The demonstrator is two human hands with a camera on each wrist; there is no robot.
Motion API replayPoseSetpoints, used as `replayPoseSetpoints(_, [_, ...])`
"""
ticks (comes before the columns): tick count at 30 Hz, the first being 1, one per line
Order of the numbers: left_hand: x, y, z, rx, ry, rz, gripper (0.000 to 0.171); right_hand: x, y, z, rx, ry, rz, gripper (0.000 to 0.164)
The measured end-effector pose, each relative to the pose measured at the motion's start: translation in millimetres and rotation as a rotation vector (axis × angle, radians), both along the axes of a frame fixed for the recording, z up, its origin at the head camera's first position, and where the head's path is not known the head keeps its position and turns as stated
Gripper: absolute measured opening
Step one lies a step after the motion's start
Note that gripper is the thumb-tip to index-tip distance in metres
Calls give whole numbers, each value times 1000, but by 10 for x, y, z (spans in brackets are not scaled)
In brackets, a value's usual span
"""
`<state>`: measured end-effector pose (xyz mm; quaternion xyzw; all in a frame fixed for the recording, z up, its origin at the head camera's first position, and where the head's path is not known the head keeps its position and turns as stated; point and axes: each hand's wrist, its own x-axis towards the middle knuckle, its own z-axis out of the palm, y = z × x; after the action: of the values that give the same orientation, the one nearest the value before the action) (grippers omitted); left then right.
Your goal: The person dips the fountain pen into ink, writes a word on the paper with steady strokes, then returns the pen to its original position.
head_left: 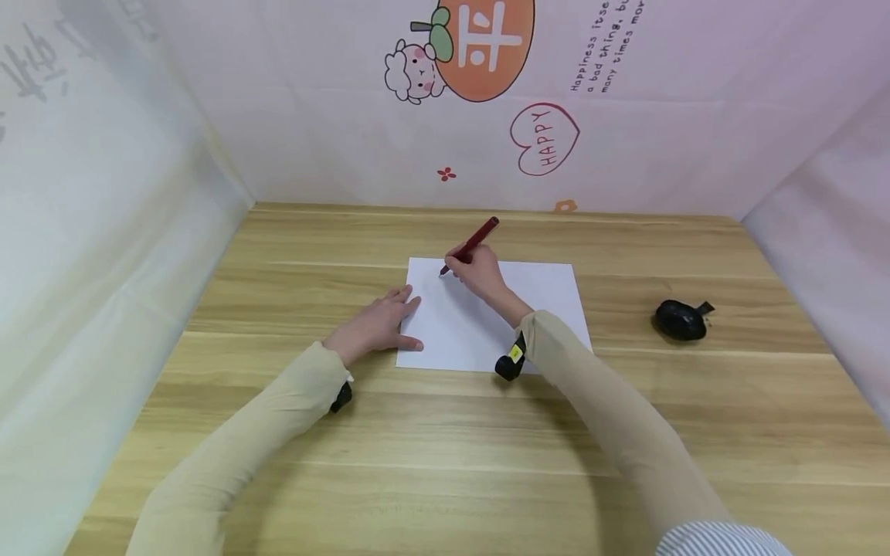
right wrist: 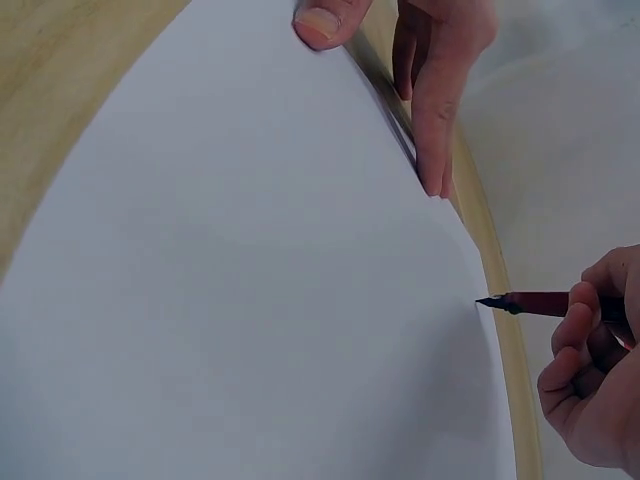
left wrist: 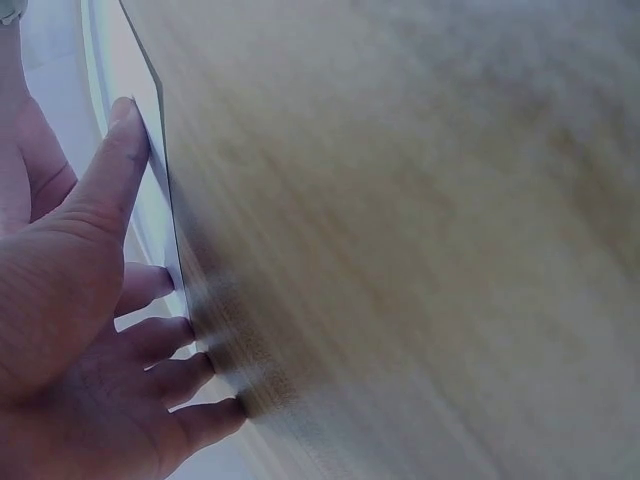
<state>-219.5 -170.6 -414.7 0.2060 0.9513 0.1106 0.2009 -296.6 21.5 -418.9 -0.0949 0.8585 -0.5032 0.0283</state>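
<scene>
While a person in beige sleeves (head_left: 257, 436) works at a light wood-grain table (head_left: 417, 479), a rectangular sheet of white paper (head_left: 452, 332) lies flat on the tabletop in front of them. The right hand (head_left: 480, 270) is above the paper's far part, its fingers and thumb curled round a slim dark-red pen with a black tip (head_left: 480, 233). The pen slants, its tip down at the paper near the far left corner and its back end pointing away to the right, past the paper's far edge. Whether the tip touches the surface is too fine to tell.

The left hand (head_left: 375, 324) is at the paper's left edge, grasping nothing, with its fingers extended and spread. Its thumb rests on the paper near the left edge, and the other fingertips are along or just beside that edge.

A black wrist device with a yellow label (head_left: 511, 361) hangs under the right cuff, over the paper's near edge. To the right of the paper, well apart from it, sits a rounded black object with a short tab (head_left: 680, 320). Beyond the paper rises a white cloth backdrop (head_left: 334, 139), printed with a red heart outline reading "HAPPY" (head_left: 545, 139) and an orange cartoon fruit (head_left: 487, 46).
</scene>
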Motion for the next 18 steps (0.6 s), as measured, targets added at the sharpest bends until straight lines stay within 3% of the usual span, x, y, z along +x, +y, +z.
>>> replayPoseSetpoints(18, [-1,14,-8,-4,-10,17,88,8,85,-24,8,-46,-58,22])
